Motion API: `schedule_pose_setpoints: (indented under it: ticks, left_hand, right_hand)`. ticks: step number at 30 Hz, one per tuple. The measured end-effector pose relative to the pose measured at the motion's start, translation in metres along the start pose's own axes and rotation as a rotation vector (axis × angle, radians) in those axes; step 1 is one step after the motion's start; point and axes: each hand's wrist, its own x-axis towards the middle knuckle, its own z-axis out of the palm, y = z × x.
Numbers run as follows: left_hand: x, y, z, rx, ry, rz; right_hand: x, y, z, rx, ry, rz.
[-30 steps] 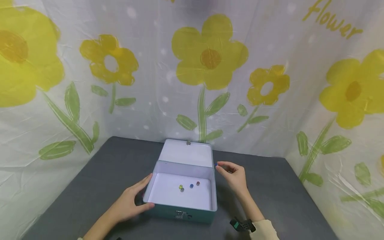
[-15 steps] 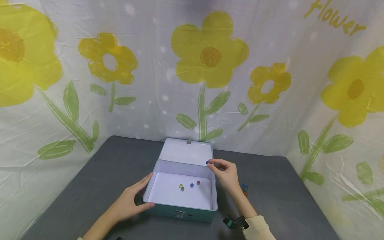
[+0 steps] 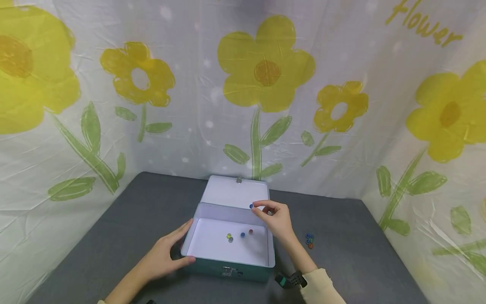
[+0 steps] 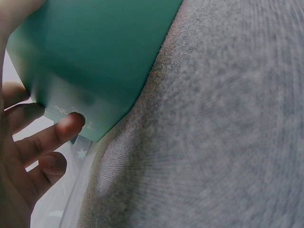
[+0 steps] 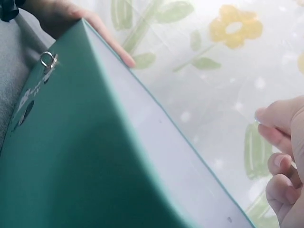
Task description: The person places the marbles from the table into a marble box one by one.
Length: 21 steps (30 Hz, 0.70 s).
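Note:
A green metal box (image 3: 206, 267) with a white inside stands with its lid (image 3: 235, 193) tipped back. My left hand (image 3: 167, 255) rests around its front left corner, thumb on the front rim and fairly straight fingers along the left side. Between thumb and index finger, my right hand (image 3: 276, 218) pinches a small blue bead (image 3: 251, 206) above the back right part of the box. Inside lie a yellow-green bead (image 3: 229, 235), a grey bead (image 3: 230, 240), a blue bead (image 3: 243, 234) and a reddish bead (image 3: 251, 232). In the right wrist view, fingertips nearly hide the held bead.
Several blue, green and orange beads (image 3: 309, 240) lie close together on the dark grey tabletop (image 3: 341, 249), right of the box. A metal latch (image 3: 228, 271) sticks out from the box front. Behind the table hangs a curtain (image 3: 197, 139) printed with yellow flowers.
My right hand has moved left with the blue bead, from beside the box to over it, uncovering the beads on the table. My left hand stays at the box corner.

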Motion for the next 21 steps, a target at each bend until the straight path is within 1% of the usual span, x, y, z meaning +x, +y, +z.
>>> schedule_pose_setpoints:
  ticks: [5, 14, 21]
  left_hand:
    - [0.0, 0.0, 0.0, -0.004, -0.007, -0.006]
    - [0.0, -0.002, 0.002, -0.015, -0.006, 0.003]
    - [-0.001, -0.001, -0.001, -0.016, -0.001, -0.007]
  right_hand:
    - [0.0, 0.0, 0.007, 0.016, -0.035, -0.022]
    - [-0.002, 0.001, 0.012, -0.01, -0.081, -0.009]
    - [0.0, 0.001, 0.018, -0.035, -0.133, -0.061]
